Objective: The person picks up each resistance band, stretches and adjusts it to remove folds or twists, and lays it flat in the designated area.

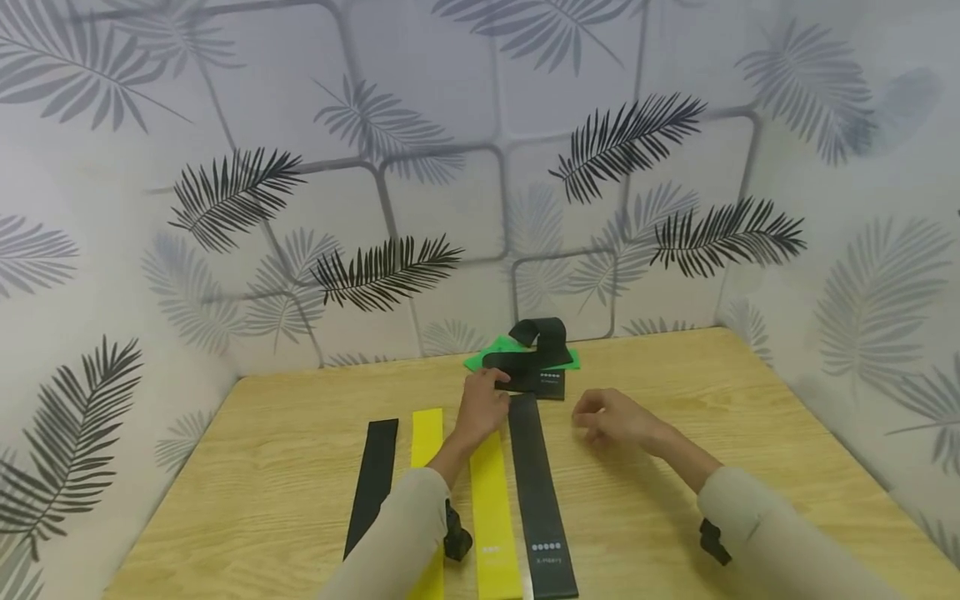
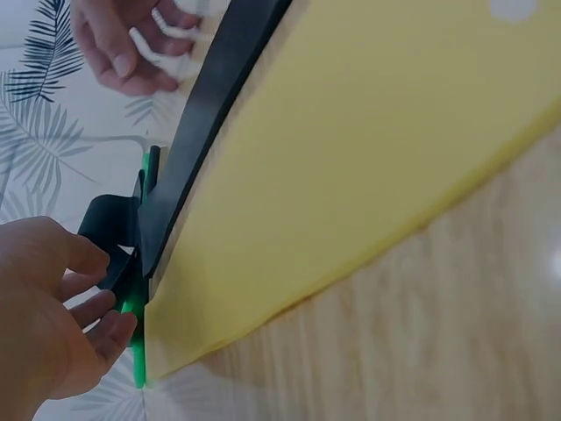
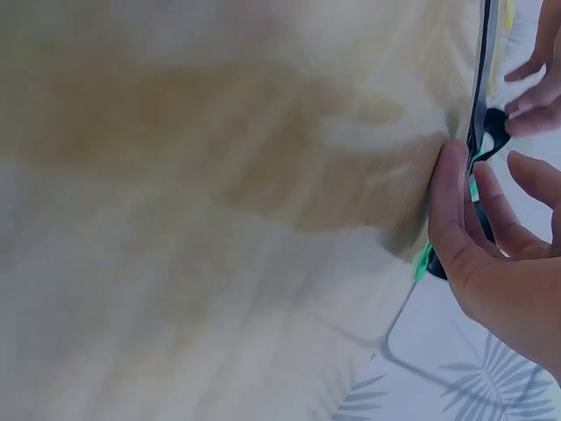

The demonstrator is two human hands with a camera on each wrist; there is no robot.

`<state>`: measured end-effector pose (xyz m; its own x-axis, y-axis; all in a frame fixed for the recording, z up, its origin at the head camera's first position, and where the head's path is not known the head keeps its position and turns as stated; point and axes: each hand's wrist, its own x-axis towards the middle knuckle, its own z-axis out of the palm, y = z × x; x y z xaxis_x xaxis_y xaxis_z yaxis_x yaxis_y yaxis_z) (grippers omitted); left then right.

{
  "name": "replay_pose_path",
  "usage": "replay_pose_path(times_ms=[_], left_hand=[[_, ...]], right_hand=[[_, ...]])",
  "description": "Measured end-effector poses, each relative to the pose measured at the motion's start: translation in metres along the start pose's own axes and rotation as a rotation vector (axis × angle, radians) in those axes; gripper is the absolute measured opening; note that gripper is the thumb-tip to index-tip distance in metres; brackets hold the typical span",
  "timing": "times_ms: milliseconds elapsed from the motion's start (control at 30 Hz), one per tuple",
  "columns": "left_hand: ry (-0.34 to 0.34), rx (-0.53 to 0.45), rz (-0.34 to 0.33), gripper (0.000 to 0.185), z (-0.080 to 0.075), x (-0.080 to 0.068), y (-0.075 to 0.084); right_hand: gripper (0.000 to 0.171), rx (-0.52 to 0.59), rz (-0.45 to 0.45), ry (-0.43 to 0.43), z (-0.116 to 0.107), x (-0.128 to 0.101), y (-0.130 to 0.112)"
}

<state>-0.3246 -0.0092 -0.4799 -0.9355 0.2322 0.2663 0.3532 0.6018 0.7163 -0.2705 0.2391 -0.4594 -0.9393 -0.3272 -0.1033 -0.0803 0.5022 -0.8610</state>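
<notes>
Flat strips that look like resistance bands lie side by side: a black band (image 1: 375, 475), a yellow band (image 1: 427, 429), a second yellow band (image 1: 492, 517) and a printed black band (image 1: 542, 492). Behind them is a pile with a green band (image 1: 573, 361) under a curled black band (image 1: 552, 340) and a printed black piece (image 1: 552, 387). My left hand (image 1: 482, 410) is at the pile's near left edge, fingers loosely bent, overlapping the black band there. My right hand (image 1: 617, 417) hovers right of the printed black band, fingers loosely curled and holding nothing.
The wood-grain table (image 1: 247, 492) meets a leaf-patterned wall (image 1: 465, 200) right behind the pile. More patterned wall stands to the left and right. A small black device (image 1: 456, 533) is strapped under the left sleeve, another (image 1: 714, 542) under the right one.
</notes>
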Motion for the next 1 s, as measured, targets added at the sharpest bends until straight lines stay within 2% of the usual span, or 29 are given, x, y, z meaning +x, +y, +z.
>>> replay_pose_path(times_ms=[233,433,533,633,767,833,900,1000], left_hand=[[-0.052,0.042,0.081,0.024,0.007,-0.007,0.002],[-0.133,0.137,0.127,0.027,0.014,-0.004,0.006],[-0.122,0.162,0.134,0.027,0.014,-0.003,0.006],[-0.055,0.2,0.107,0.024,0.012,0.001,0.003],[0.021,0.253,0.04,0.024,0.005,0.009,0.001],[0.014,0.269,0.007,0.029,0.002,0.013,0.0],[-0.029,0.267,-0.029,0.036,0.0,0.015,-0.001],[-0.08,0.211,-0.07,0.049,0.001,0.017,-0.006]], right_hand=[[0.029,-0.024,-0.016,0.014,-0.001,0.022,0.0],[0.029,-0.17,-0.1,0.071,0.003,0.035,0.001],[0.028,-0.247,-0.115,0.085,0.006,0.04,0.001],[0.027,-0.269,-0.104,0.072,0.008,0.044,0.0],[0.028,-0.273,-0.094,0.056,0.009,0.044,-0.001],[0.029,-0.27,-0.094,0.047,0.01,0.043,-0.001],[0.03,-0.266,-0.088,0.045,0.01,0.041,-0.001],[0.03,-0.258,-0.081,0.043,0.011,0.038,0.0]])
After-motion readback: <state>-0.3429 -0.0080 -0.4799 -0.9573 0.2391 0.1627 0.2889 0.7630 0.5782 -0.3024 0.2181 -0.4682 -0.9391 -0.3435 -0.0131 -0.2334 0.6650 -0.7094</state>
